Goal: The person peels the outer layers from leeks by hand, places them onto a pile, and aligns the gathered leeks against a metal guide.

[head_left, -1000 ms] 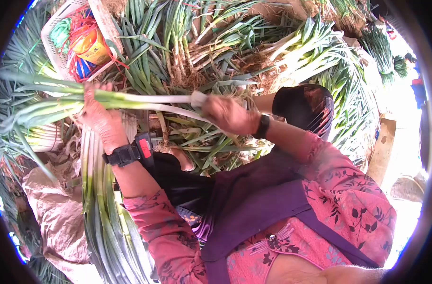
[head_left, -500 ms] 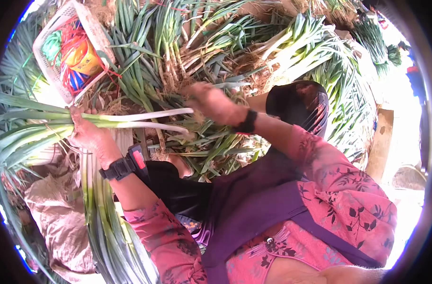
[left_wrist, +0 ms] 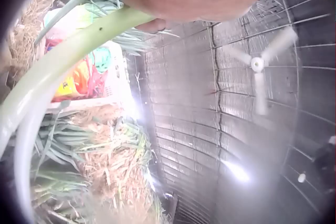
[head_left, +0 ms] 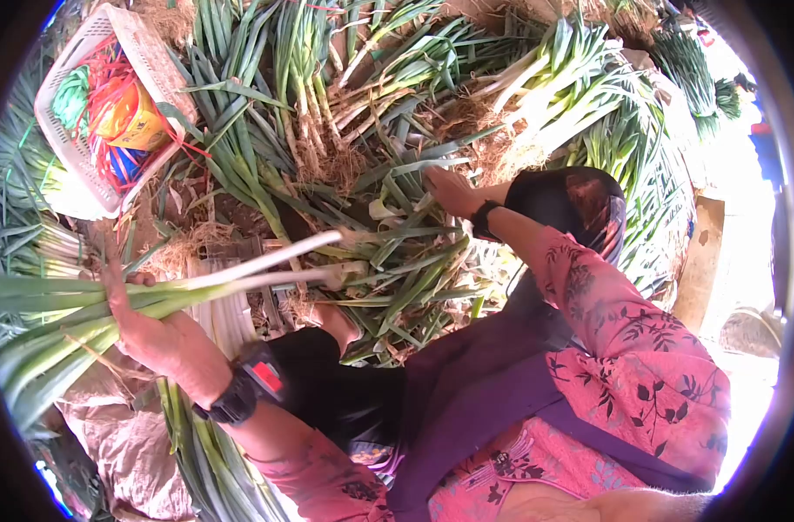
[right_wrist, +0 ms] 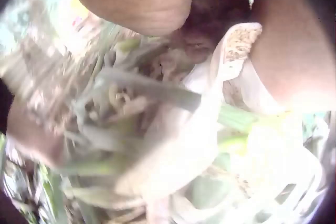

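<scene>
My left hand (head_left: 162, 335) grips a few large green onions (head_left: 266, 261) around their green part. Their white ends point right, and the long leaves trail left. Two of the pale stalks (left_wrist: 63, 58) curve down from the fingers in the left wrist view. My right hand (head_left: 456, 193) is over a heap of stripped leaves (head_left: 414, 287), beside the knee and away from the onions. Under it, the right wrist view shows a loose whitish outer layer (right_wrist: 184, 155) with a brown end. I cannot tell whether the fingers hold that layer.
A white plastic basket (head_left: 162, 65) with coloured ties stands at upper left. Rooted onion bunches (head_left: 314, 104) lie across the back, and more bunches (head_left: 549, 96) at the right. Long onions (head_left: 201, 461) lie by the left forearm, next to a wrinkled sack (head_left: 127, 444).
My right hand has left the white onion ends and moved right over the leaf heap. My left hand has lowered, still gripping the onions. The view has shifted slightly.
</scene>
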Demonstrator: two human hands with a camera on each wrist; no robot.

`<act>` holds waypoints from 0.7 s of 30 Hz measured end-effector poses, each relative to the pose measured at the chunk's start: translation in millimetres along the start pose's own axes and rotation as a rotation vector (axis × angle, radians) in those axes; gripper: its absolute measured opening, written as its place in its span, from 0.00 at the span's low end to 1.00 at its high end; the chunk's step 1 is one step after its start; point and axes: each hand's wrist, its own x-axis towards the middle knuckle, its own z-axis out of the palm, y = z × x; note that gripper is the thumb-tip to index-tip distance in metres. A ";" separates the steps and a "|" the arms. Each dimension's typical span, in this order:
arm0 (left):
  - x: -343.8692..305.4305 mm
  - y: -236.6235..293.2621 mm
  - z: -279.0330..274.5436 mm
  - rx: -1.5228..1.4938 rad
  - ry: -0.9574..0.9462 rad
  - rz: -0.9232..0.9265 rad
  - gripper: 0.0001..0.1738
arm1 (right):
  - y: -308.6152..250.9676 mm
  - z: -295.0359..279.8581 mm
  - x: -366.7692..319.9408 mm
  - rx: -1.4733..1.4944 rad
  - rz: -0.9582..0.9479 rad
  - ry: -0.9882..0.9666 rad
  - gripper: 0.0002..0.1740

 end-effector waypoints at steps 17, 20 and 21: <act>-3.5 -31.7 38.9 0.246 -0.049 -0.316 0.17 | -26.9 159.8 233.2 0.366 0.554 -0.340 0.30; -2.9 -31.0 35.1 0.238 -0.103 -0.371 0.17 | -74.1 92.4 232.3 1.065 0.608 -0.316 0.27; -2.0 -30.4 32.2 0.193 -0.132 -0.409 0.18 | -96.4 53.6 214.0 1.267 0.596 -0.259 0.26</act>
